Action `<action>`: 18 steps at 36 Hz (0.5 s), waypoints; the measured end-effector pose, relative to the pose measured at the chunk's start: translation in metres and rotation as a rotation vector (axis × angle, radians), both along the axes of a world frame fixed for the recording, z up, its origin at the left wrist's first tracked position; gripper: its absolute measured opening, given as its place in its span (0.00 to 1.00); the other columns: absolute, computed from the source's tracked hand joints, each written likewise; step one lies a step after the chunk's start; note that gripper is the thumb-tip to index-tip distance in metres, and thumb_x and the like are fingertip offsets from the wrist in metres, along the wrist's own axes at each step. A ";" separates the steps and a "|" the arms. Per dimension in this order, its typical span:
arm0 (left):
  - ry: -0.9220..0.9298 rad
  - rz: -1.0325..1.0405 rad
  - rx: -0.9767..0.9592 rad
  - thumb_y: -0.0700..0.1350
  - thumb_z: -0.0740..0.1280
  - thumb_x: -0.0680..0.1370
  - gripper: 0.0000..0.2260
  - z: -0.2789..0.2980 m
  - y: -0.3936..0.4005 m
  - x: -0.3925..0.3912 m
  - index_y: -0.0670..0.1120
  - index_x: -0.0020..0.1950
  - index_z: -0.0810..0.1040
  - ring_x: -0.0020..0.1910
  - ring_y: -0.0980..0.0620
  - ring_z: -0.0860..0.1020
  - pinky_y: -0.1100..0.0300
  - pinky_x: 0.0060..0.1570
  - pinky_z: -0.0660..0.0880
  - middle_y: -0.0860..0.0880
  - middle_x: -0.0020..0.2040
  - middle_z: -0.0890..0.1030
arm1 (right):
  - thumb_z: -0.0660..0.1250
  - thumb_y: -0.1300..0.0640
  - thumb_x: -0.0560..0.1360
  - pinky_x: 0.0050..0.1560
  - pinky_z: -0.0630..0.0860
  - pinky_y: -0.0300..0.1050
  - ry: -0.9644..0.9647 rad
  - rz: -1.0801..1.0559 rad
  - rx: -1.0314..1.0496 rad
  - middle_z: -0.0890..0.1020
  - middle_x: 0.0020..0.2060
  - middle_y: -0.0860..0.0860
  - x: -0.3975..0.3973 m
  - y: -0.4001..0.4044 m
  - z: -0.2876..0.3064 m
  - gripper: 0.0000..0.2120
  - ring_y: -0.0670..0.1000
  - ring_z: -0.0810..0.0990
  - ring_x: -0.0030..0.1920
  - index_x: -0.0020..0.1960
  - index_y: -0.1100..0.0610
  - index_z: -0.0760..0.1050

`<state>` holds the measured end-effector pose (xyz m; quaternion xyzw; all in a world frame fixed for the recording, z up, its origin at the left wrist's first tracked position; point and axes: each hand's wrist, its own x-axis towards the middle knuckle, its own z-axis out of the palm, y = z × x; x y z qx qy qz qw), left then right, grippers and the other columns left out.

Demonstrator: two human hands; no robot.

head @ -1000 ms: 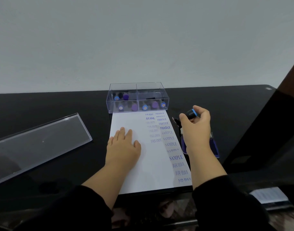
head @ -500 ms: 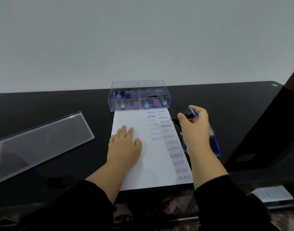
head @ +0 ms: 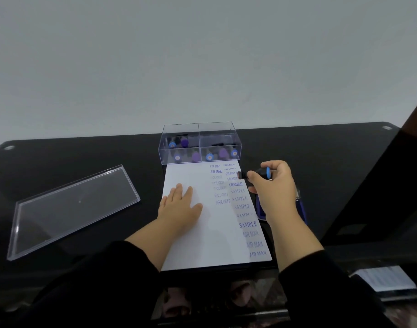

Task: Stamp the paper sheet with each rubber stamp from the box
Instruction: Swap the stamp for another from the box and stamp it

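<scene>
A white paper sheet (head: 210,233) lies on the black table, with blue prints of AIR MAIL, FRAGILE, SAMPLE and PAY OUT down its right half. My left hand (head: 179,209) rests flat on the sheet's left part. My right hand (head: 273,185) grips a black rubber stamp with a blue band (head: 259,173), tilted sideways, its face pointing left over the sheet's upper right edge. A clear two-compartment box (head: 200,143) at the sheet's far end holds several blue and purple stamps.
The clear box lid (head: 70,209) lies to the left on the black table (head: 321,157). A blue ink pad (head: 262,209) sits just right of the sheet, partly hidden by my right wrist. A grey wall rises behind the table.
My right hand has moved the stamp left from above the ink pad to the sheet's upper right edge. My left hand has stayed flat on the paper.
</scene>
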<state>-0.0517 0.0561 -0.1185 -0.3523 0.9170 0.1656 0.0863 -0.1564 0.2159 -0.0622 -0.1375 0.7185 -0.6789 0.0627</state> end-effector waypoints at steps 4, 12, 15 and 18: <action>-0.008 -0.001 0.030 0.55 0.50 0.82 0.28 0.006 -0.003 0.000 0.50 0.78 0.43 0.77 0.48 0.42 0.52 0.74 0.42 0.48 0.78 0.41 | 0.70 0.60 0.73 0.34 0.76 0.35 0.038 0.052 0.113 0.77 0.52 0.54 -0.005 -0.001 0.004 0.12 0.47 0.82 0.38 0.50 0.50 0.69; 0.124 0.061 0.005 0.50 0.53 0.82 0.27 0.027 -0.011 -0.011 0.49 0.78 0.47 0.77 0.45 0.50 0.51 0.73 0.51 0.46 0.78 0.49 | 0.69 0.59 0.74 0.34 0.74 0.38 0.120 0.133 0.234 0.77 0.47 0.52 -0.023 -0.016 0.018 0.10 0.51 0.79 0.43 0.49 0.51 0.70; 0.192 0.055 -0.067 0.50 0.53 0.82 0.26 0.037 -0.019 -0.020 0.49 0.78 0.47 0.77 0.45 0.49 0.52 0.73 0.50 0.45 0.78 0.48 | 0.69 0.59 0.74 0.37 0.76 0.40 0.161 0.171 0.267 0.76 0.45 0.49 -0.031 -0.026 0.025 0.08 0.49 0.78 0.41 0.47 0.51 0.70; 0.209 0.040 -0.109 0.50 0.52 0.82 0.27 0.048 -0.032 -0.033 0.50 0.78 0.45 0.77 0.45 0.46 0.52 0.74 0.47 0.46 0.78 0.45 | 0.69 0.59 0.74 0.37 0.76 0.42 0.185 0.199 0.293 0.78 0.45 0.50 -0.043 -0.038 0.032 0.08 0.49 0.77 0.41 0.45 0.50 0.70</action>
